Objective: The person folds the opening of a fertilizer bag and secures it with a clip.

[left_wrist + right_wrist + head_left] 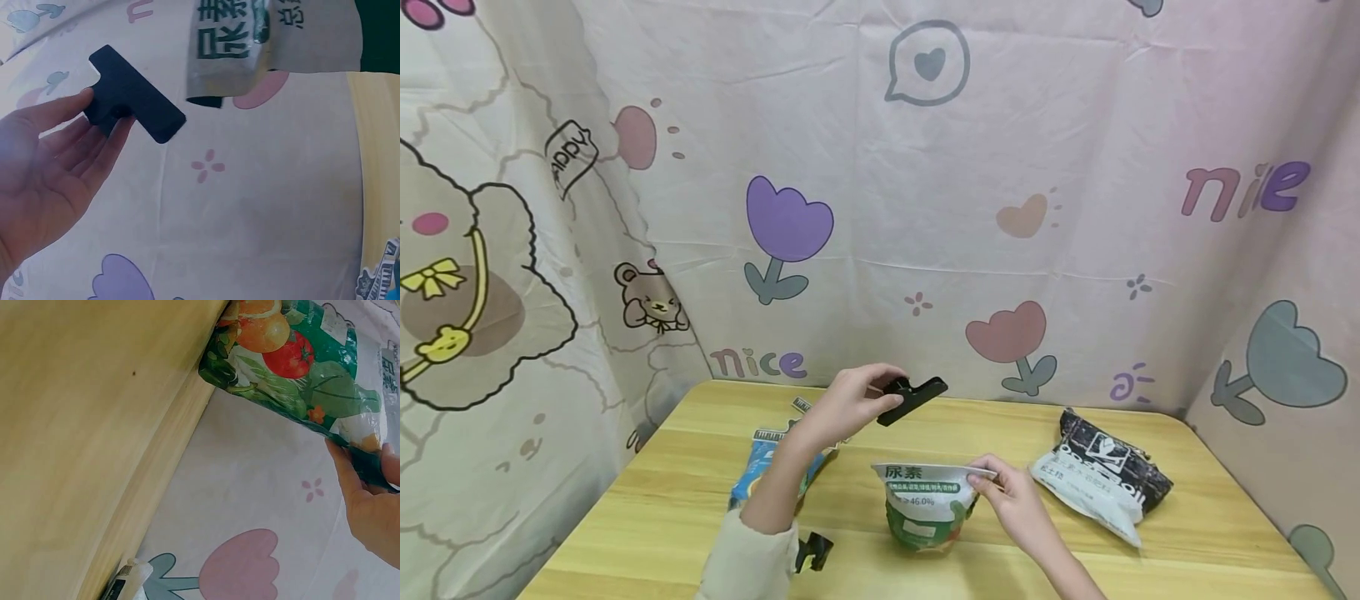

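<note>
My left hand point(850, 408) pinches a black bag clip point(913, 400) by its handles, held in the air above and a little left of the bag. In the left wrist view the clip point(134, 94) has its long bar pointing away from the fingers. A white and green bag point(925, 508) with printed vegetables stands upright on the table. My right hand point(1011, 500) pinches the right end of its flat top edge between thumb and fingers. From the right wrist view, the bag point(294, 369) shows tomato and leaf prints, and part of the hand point(369, 506) is cut off.
Left of the bag lies a blue packet point(756, 467) with a printed clip on it, partly hidden by my left arm. Another black clip point(814, 552) lies near my left sleeve. A black and white bag point(1101, 475) lies at the right. Behind the wooden table point(647, 492) hangs a patterned curtain.
</note>
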Action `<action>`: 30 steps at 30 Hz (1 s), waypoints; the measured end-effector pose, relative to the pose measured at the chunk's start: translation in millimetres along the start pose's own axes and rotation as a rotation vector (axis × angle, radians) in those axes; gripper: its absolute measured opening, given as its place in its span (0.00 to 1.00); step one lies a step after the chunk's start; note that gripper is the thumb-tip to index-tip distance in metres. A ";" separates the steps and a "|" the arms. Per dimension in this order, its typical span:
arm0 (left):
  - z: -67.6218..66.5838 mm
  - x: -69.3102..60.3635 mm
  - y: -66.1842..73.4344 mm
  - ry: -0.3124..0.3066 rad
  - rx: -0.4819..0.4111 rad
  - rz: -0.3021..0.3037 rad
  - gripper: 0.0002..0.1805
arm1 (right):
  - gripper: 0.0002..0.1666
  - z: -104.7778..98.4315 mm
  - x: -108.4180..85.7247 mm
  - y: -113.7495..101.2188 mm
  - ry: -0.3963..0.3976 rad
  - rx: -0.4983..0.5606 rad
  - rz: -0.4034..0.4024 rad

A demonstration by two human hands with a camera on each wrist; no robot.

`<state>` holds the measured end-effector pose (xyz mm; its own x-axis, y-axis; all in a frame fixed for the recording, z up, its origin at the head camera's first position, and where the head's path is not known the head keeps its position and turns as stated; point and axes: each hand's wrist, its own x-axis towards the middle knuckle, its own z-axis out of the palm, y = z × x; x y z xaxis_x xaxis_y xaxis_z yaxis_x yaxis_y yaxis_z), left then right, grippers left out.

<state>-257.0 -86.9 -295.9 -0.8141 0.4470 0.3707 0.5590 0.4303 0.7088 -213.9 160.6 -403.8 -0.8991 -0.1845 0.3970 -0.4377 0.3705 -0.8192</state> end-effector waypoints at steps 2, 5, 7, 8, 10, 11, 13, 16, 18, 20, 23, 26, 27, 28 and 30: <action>-1.4 -3.0 2.7 -0.005 -0.014 -0.003 0.14 | 0.03 0.6 -1.4 -0.6 0.004 -0.004 0.038; -1.9 -7.3 5.2 -0.007 -0.028 0.002 0.13 | 0.03 0.8 -2.6 -1.7 0.012 -0.010 0.091; -1.5 -10.7 6.2 -0.006 -0.034 0.000 0.13 | 0.04 0.2 -2.9 -2.2 0.005 -0.007 0.101; -1.1 -12.5 6.5 -0.002 -0.023 0.004 0.13 | 0.04 -0.2 -3.0 -2.7 0.002 -0.004 0.100; 0.2 -15.9 6.7 0.017 0.002 0.010 0.13 | 0.04 -1.2 -3.2 -3.7 -0.011 0.002 0.101; 1.0 -17.5 6.7 0.031 0.004 0.015 0.13 | 0.04 -1.7 -3.3 -4.0 -0.019 0.005 0.100; 2.9 -20.4 6.5 0.068 0.000 0.022 0.14 | 0.04 -2.5 -3.4 -4.5 -0.033 0.013 0.097; 6.5 -24.5 7.1 0.119 -0.043 0.023 0.15 | 0.04 -3.1 -3.2 -4.1 -0.049 0.019 0.088; 9.5 -26.7 7.9 0.140 -0.086 0.020 0.15 | 0.04 -3.3 -3.0 -3.6 -0.056 0.019 0.083; 13.0 -28.7 9.2 0.151 -0.130 0.015 0.14 | 0.04 -3.5 -2.7 -2.7 -0.056 0.015 0.077; 18.3 -31.0 10.6 0.166 -0.183 0.007 0.13 | 0.05 -3.9 -1.9 -1.9 -0.055 0.013 0.075; 22.4 -33.0 11.4 0.176 -0.220 -0.006 0.14 | 0.05 -4.5 -0.6 -1.5 -0.057 0.017 0.078; 23.4 -33.8 11.4 0.177 -0.225 -0.011 0.14 | 0.05 -4.6 -0.4 -1.6 -0.060 0.020 0.082; 24.3 -34.5 11.3 0.178 -0.234 -0.014 0.14 | 0.05 -4.8 -0.2 -1.6 -0.063 0.024 0.086; 25.7 -35.8 10.7 0.179 -0.251 -0.019 0.15 | 0.05 -5.2 0.2 -1.3 -0.068 0.028 0.092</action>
<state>-217.8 -78.1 -317.0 -0.8511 0.2859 0.4404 0.5056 0.2197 0.8343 -213.6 164.9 -400.5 -0.9327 -0.2122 0.2918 -0.3525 0.3634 -0.8624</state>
